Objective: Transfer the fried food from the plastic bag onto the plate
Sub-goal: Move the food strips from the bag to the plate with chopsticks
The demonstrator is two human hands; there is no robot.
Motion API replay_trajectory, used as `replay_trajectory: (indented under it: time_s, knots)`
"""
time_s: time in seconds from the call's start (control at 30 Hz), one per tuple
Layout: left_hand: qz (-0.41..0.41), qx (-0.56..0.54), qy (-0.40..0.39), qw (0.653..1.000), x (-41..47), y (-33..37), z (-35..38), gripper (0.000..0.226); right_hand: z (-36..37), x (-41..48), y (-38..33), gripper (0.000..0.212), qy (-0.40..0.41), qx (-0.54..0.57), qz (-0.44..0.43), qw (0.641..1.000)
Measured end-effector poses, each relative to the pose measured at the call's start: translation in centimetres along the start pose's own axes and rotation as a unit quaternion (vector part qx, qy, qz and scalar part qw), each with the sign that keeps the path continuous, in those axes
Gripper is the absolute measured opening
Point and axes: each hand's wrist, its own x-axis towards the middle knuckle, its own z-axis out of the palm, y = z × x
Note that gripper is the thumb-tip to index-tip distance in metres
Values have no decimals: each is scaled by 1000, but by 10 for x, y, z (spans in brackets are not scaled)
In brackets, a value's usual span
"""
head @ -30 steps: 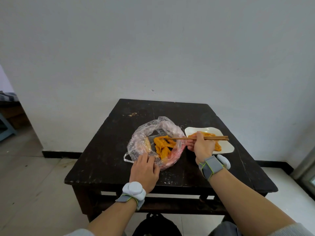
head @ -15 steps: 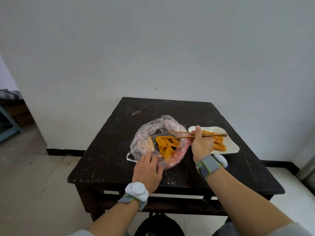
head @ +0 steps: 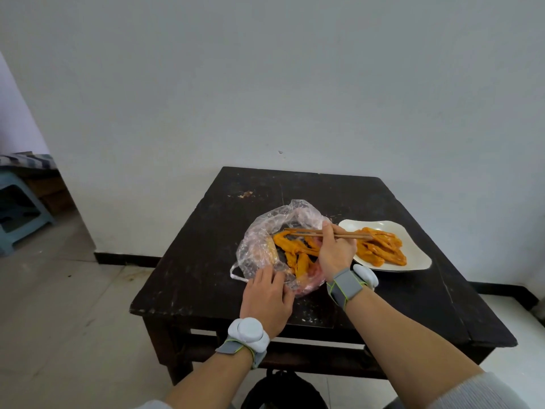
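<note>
Dark table, mid-transfer

Near edge: my left hand lies flat, pinning the plastic bag so it cannot slide. My right hand grips chopsticks, tips over fried food inside the bag; the plate, right edge, holds some already.

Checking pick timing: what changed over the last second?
Right hand shifted slightly from the plate toward the plastic bag; its chopsticks spread, then narrowed over the bag's fried food. Nothing taken or released. Left hand still presses the bag's near edge; plate unchanged.
</note>
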Motion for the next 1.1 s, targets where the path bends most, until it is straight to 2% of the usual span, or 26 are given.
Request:
replay_trajectory:
  time_s: [0.1, 0.27, 0.7, 0.87, 1.1]
  knots:
    - [3, -4, 2, 1000, 0, 0, 0, 13, 0, 3, -5, 17, 11, 104, 35, 994]
    - [2, -8, 5, 1000, -1, -1, 0, 14, -2, 8, -13, 16, 25, 153, 30, 987]
    - [15, -23, 20, 999, 3, 5, -6, 17, -29, 21, -50, 13, 44, 219, 9, 975]
    - [39, -37, 33, 998, 15, 31, -7, 10, -51, 34, -65, 17, 69, 222, -19, 972]
    - [76, -51, 22, 996, 25, 69, 1, 16, -99, 57, -67, 15, 123, 219, -26, 968]
